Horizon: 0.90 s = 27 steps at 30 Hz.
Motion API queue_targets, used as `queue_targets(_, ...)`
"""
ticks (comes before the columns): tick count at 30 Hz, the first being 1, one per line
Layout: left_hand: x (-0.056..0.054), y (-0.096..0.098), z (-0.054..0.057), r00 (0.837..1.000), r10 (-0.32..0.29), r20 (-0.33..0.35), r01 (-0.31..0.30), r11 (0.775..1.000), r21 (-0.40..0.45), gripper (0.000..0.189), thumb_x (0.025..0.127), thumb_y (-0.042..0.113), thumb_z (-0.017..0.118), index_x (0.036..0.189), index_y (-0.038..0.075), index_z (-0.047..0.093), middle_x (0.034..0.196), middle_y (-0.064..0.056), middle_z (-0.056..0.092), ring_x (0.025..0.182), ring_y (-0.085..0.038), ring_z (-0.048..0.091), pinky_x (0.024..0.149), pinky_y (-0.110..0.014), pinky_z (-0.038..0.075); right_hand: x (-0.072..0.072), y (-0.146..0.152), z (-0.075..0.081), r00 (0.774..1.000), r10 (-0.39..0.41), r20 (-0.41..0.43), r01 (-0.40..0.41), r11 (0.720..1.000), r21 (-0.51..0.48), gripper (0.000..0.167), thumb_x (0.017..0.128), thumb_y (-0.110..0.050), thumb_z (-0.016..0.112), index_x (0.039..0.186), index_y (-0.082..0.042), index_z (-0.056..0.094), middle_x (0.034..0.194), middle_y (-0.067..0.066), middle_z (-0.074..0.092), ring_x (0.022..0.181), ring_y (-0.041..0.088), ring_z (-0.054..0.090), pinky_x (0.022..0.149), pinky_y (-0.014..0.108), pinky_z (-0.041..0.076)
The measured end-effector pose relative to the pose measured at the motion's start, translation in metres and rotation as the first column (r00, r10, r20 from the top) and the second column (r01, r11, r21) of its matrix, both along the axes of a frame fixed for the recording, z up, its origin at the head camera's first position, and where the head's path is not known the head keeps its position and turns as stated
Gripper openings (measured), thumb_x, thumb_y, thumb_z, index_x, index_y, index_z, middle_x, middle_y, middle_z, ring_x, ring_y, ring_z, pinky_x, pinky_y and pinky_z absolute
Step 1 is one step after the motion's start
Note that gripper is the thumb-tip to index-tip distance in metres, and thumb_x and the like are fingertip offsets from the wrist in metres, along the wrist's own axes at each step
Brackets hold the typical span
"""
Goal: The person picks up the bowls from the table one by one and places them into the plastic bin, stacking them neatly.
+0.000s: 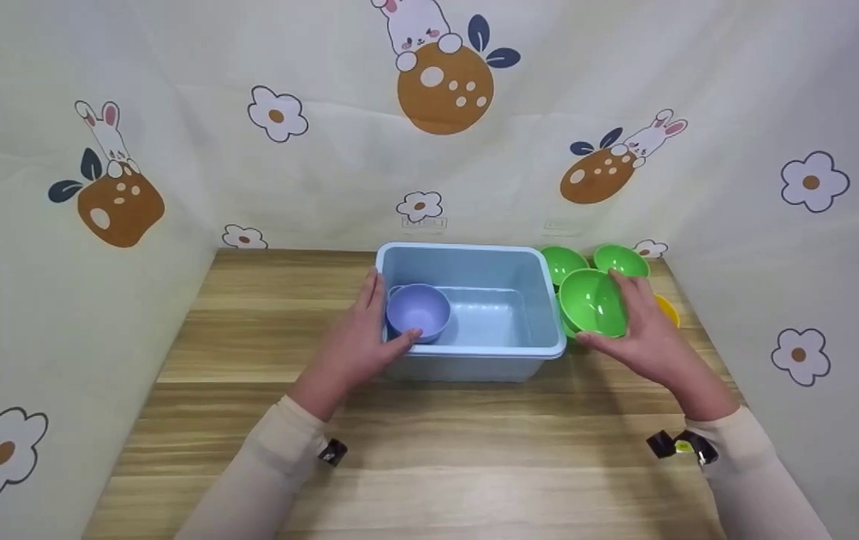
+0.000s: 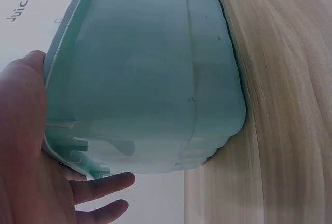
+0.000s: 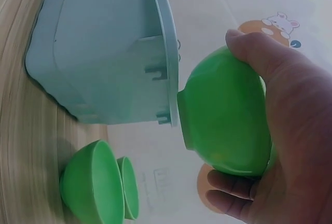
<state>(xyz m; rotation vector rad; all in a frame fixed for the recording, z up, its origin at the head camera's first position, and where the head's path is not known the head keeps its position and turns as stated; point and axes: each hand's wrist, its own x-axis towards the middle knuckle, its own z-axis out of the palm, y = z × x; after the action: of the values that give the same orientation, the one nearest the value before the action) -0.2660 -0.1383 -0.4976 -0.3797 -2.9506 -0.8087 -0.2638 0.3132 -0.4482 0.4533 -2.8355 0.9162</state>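
A light blue plastic bin stands on the wooden table. A purple bowl sits inside it at the left end. My left hand holds the bin's front left corner, thumb over the front rim beside the bowl; in the left wrist view two fingers stretch past the end wall. To the right of the bin my right hand grips a green bowl by its sides, thumb on the near edge and fingers on the far one. In the right wrist view this bowl is tilted, up off the table.
More green bowls stand at the back right, one close to the bin and another near the wall. A yellow item shows partly behind my right hand. Patterned cloth walls enclose the wooden table on three sides.
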Motion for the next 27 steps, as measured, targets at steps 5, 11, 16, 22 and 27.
queue_targets(5,0.001,0.001,0.001,1.0,0.001,0.003,-0.001,1.0,0.008,0.123,0.096,0.086,0.054,0.177,0.004,0.011,0.185,-0.017,0.005,0.145,-0.053,0.054,0.109,-0.065,0.054,-0.003,-0.006,0.005,1.0,-0.001,0.02,0.001,1.0,0.001,0.118,0.087,-0.053,0.092,0.173,-0.004,0.027,0.159,0.023,0.04,0.141,0.05,0.049,0.11,0.076,0.048)
queue_targets(11,0.0,0.001,0.0,1.0,0.007,0.005,-0.007,1.0,0.001,0.124,0.095,0.087,0.055,0.177,0.004,0.012,0.186,-0.015,0.005,0.139,-0.053,0.059,0.104,-0.064,0.058,-0.009,-0.015,0.012,0.999,0.01,0.045,-0.01,1.0,0.003,0.119,0.086,-0.054,0.093,0.174,-0.01,0.027,0.159,0.021,0.04,0.14,0.049,0.05,0.108,0.073,0.051)
queue_targets(16,-0.002,0.001,-0.002,1.0,0.013,-0.003,-0.013,1.0,-0.011,0.123,0.096,0.086,0.054,0.177,0.003,0.014,0.185,-0.016,0.008,0.139,-0.053,0.06,0.103,-0.064,0.058,-0.014,-0.023,0.017,0.998,0.045,0.052,-0.045,0.999,0.006,0.122,0.084,-0.056,0.095,0.175,-0.009,0.027,0.157,0.021,0.04,0.138,0.048,0.052,0.111,0.071,0.05)
queue_targets(22,-0.001,0.0,-0.001,1.0,0.011,0.004,-0.011,1.0,0.004,0.124,0.095,0.088,0.053,0.177,0.003,0.014,0.185,-0.016,0.007,0.143,-0.054,0.056,0.107,-0.065,0.056,-0.021,-0.036,0.026,0.993,0.075,0.091,-0.081,0.995,0.056,0.123,0.084,-0.061,0.092,0.174,-0.009,0.026,0.161,0.019,0.04,0.138,0.047,0.053,0.112,0.071,0.05)
queue_targets(27,-0.001,0.001,-0.001,1.0,0.013,-0.004,-0.013,1.0,-0.001,0.124,0.095,0.088,0.053,0.177,0.003,0.014,0.185,-0.017,0.009,0.14,-0.054,0.058,0.106,-0.065,0.056,-0.027,-0.047,0.032,0.987,0.107,0.12,-0.116,0.991,0.07,0.126,0.082,-0.066,0.092,0.175,-0.01,0.027,0.164,0.02,0.038,0.14,0.046,0.052,0.112,0.07,0.05)
